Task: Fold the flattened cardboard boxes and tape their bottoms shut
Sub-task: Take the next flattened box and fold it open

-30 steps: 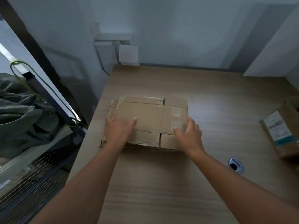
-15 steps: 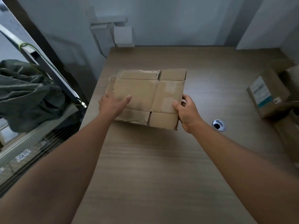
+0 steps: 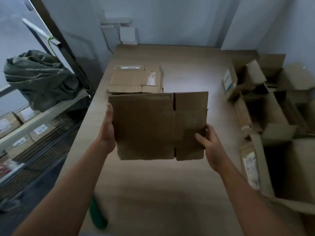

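Observation:
A flattened brown cardboard box [image 3: 153,125] is held up above the wooden table [image 3: 187,79], its flat face tilted toward me. My left hand [image 3: 107,130] grips its left edge, fingers hidden behind the sheet. My right hand [image 3: 208,143] grips the lower right edge, thumb on the front and fingers behind. A stack of more flattened boxes [image 3: 136,80] lies on the table beyond it, the top one carrying a white label and clear tape.
Several folded open boxes [image 3: 265,106] are piled at the right side of the table. A green object [image 3: 98,213] sticks up near the table's left front edge. To the left stand a wire shelf [image 3: 34,138] with labelled parcels and a dark green bag [image 3: 39,79].
The top flattened box has been lifted off the stack and tipped up toward me. Both hands rose with it, gripping its side edges. The view has pulled back, showing the boxes at right.

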### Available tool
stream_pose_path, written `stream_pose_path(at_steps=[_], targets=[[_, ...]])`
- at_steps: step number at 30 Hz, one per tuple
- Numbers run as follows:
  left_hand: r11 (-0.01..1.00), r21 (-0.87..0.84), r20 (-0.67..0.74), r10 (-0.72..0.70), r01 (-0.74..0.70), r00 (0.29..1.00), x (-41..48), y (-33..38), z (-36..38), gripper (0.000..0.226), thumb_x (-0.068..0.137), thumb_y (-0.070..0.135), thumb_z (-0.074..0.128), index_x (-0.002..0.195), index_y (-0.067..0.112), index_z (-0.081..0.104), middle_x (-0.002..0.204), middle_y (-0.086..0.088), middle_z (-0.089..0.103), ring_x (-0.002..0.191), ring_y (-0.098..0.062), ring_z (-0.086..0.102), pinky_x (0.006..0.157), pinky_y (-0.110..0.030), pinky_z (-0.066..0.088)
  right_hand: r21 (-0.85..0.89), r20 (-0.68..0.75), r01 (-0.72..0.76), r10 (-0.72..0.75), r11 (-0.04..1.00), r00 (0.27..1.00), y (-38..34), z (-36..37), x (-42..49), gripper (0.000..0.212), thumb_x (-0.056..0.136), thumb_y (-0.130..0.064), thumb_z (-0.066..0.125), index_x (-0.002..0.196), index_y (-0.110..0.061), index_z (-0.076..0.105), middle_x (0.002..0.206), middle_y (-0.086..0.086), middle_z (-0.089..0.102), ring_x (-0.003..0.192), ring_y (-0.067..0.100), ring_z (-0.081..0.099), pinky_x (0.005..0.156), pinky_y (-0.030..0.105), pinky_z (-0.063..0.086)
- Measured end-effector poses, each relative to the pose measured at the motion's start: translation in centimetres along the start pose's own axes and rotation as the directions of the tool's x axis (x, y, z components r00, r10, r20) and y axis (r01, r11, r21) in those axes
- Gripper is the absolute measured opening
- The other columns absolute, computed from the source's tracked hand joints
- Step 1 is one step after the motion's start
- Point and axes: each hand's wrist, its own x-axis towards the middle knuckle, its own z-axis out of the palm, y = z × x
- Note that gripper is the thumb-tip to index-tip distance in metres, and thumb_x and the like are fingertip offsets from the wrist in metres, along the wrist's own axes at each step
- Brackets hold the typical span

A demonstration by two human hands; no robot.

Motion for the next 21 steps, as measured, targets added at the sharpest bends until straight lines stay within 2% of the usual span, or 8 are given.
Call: stream_pose_path(at_steps=[2,4,9,11,13,15,18,21], targets=[[0.998,-0.066,-0.009,-0.009,0.009,1.000,-4.5,-1.5,0.6,0.077,0.093,0.080,0.021,0.137,0.032,0.062,0.134,0.000,0.067,0.126,-0.020,0.060,0.099,-0.041,0.046,0.033,-0.018,-0.026,0.026,0.999,0.999,0.0,-0.1,-3.8,0.031,0.105,-0.031,0.049,0.133,-0.019,0.054,0.122,-0.002,0.065,0.112,0.014,0.062,0.087,0.029,0.049],[0.996,-0.085,-0.050,-0.023,0.019,0.998,-8.1,-3.7,0.7,0.078,0.094,0.078,0.018,0.136,0.030,0.062,0.133,0.001,0.067,0.126,-0.018,0.059,0.098,-0.037,0.045,0.019,-0.028,-0.025,0.026,1.000,0.999,0.3,-0.3,-6.7,0.050,0.100,-0.055,0.041,0.131,-0.019,0.055,0.124,-0.002,0.062,0.112,0.008,0.057,0.084,0.026,0.042],[0.995,-0.095,-0.036,-0.048,0.044,0.998,-15.1,-8.4,2.4,0.067,0.098,0.070,0.027,0.130,0.024,0.065,0.128,-0.005,0.070,0.126,-0.020,0.059,0.098,-0.034,0.043,0.086,0.041,0.001,-0.005,0.996,0.999,1.3,-0.4,-11.3,0.080,0.072,-0.084,0.059,0.123,-0.021,0.054,0.121,0.009,0.058,0.120,0.024,0.057,0.106,0.044,0.044],[0.996,-0.091,-0.037,-0.026,0.023,0.999,-16.6,-9.0,3.1,0.056,0.093,0.063,0.039,0.130,0.029,0.064,0.133,-0.001,0.067,0.130,-0.021,0.055,0.099,-0.038,0.040,0.109,0.094,0.022,-0.032,0.994,0.995,1.8,-0.3,-12.3,0.079,0.073,-0.080,0.065,0.129,-0.026,0.050,0.129,0.010,0.056,0.126,0.030,0.056,0.109,0.050,0.046],[0.997,-0.068,0.010,0.036,-0.036,0.999,-17.3,-9.0,3.2,0.044,0.090,0.050,0.045,0.129,0.040,0.063,0.140,0.002,0.060,0.132,-0.021,0.051,0.101,-0.045,0.041,0.143,0.120,0.068,-0.085,0.987,0.989,2.3,-0.5,-13.0,0.073,0.084,-0.078,0.055,0.138,-0.031,0.043,0.135,0.009,0.055,0.128,0.026,0.056,0.109,0.047,0.047],[0.993,-0.048,0.065,0.111,-0.108,0.992,-17.6,-8.6,2.9,0.046,0.089,0.036,0.050,0.133,0.044,0.059,0.150,0.004,0.051,0.139,-0.021,0.045,0.106,-0.048,0.040,0.235,0.117,0.136,-0.167,0.962,0.979,2.8,-1.0,-13.3,0.051,0.103,-0.052,0.039,0.146,-0.025,0.035,0.123,0.001,0.064,0.119,0.020,0.062,0.103,0.039,0.052],[0.980,-0.031,0.084,0.200,-0.198,0.976,-17.6,-7.8,2.3,0.050,0.084,0.021,0.049,0.131,0.032,0.063,0.148,0.002,0.053,0.140,-0.024,0.045,0.110,-0.050,0.041,0.317,0.126,0.171,-0.220,0.933,0.967,3.2,-1.8,-13.4,0.045,0.102,-0.009,0.036,0.145,-0.024,0.036,0.116,0.001,0.063,0.113,0.022,0.061,0.093,0.034,0.054],[0.963,0.132,0.132,0.218,-0.236,0.967,-17.6,-7.7,2.5,0.043,0.090,0.029,0.042,0.121,0.020,0.070,0.149,0.006,0.050,0.137,-0.013,0.047,0.109,-0.046,0.042,0.212,0.135,0.219,-0.251,0.952,0.959,3.7,-1.9,-13.2,0.054,0.098,-0.006,0.049,0.139,-0.039,0.039,0.133,0.015,0.049,0.123,0.033,0.054,0.100,0.044,0.052]])
